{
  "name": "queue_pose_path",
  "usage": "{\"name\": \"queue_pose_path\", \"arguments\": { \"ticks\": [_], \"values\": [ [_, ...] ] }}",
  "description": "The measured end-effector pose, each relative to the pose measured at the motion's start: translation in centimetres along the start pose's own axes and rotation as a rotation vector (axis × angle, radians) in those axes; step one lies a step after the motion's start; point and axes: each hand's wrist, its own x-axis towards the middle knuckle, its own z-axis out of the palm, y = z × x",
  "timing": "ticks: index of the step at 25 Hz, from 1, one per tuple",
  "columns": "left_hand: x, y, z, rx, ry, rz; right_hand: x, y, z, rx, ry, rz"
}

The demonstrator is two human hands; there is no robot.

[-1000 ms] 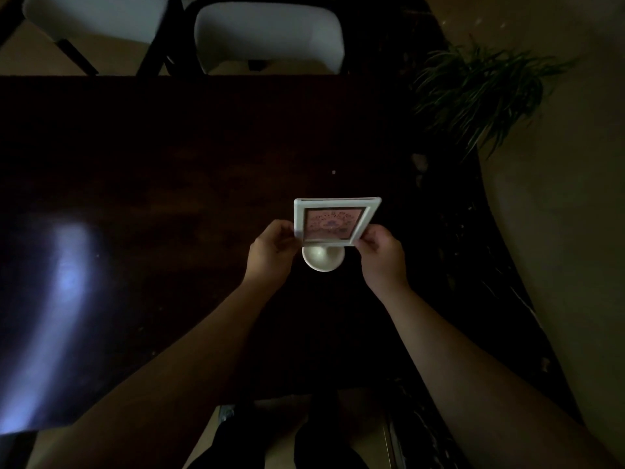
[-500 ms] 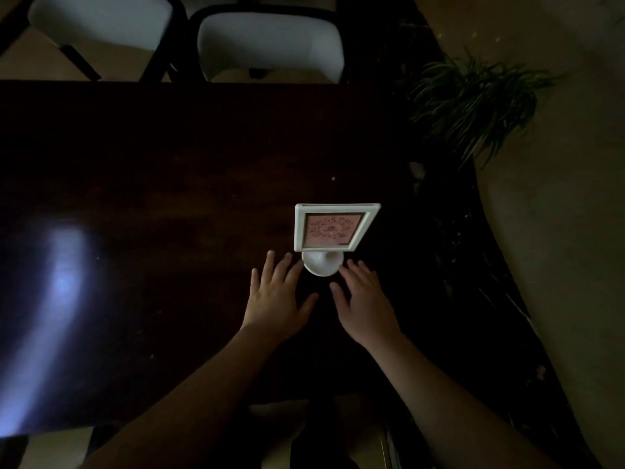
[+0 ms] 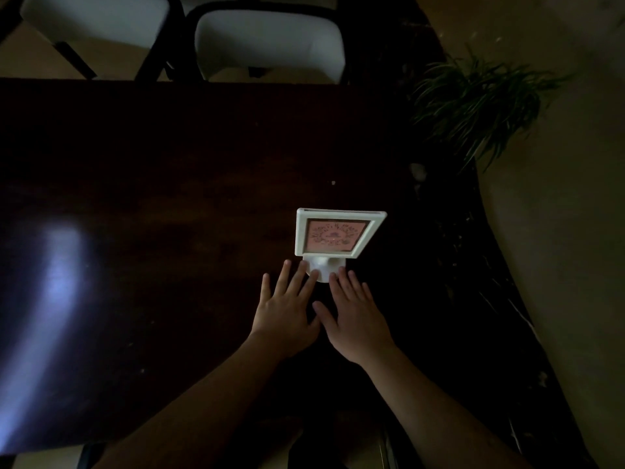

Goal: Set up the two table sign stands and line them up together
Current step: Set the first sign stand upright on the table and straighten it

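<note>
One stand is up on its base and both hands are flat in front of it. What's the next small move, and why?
Probably lift both hands off and look for the second stand. The sign stand sits upright on its round base, the left hand and right hand lie open with fingertips at the base, and no second stand shows on the table.

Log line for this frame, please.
sign stand: upright on table | left hand: open, fingertips at base | right hand: open, fingertips at base | second stand: not visible
</note>
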Motion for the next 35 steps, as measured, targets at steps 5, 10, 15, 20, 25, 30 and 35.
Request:
{"name": "queue_pose_path", "arguments": {
  "ticks": [5,10,15,20,25,30,35],
  "values": [
    [1.7,0.4,-0.4,-0.016,0.001,-0.019,1.6,0.4,-1.4,0.025,-0.009,0.002],
    [3.8,-0.3,-0.9,-0.032,0.025,-0.042,3.9,0.4,-2.4,0.014,-0.033,-0.008],
    [6.0,-1.8,-1.6,-0.03,0.041,-0.058,6.8,-0.1,-2.9,0.028,-0.03,-0.034],
    [8.1,-3.6,-2.5,-0.035,0.063,-0.078,9.9,-0.8,-3.4,0.021,-0.022,-0.055],
    [10.2,-5.2,-3.3,-0.032,0.059,-0.09,12.7,-1.5,-4.0,0.032,-0.017,-0.075],
    [11.9,-6.0,-3.5,-0.04,0.071,-0.091,14.6,-1.7,-4.4,0.013,-0.008,-0.074],
    [12.4,-6.0,-3.3,-0.036,0.06,-0.104,14.9,-1.6,-4.5,0.023,-0.007,-0.078]
  ]
}}
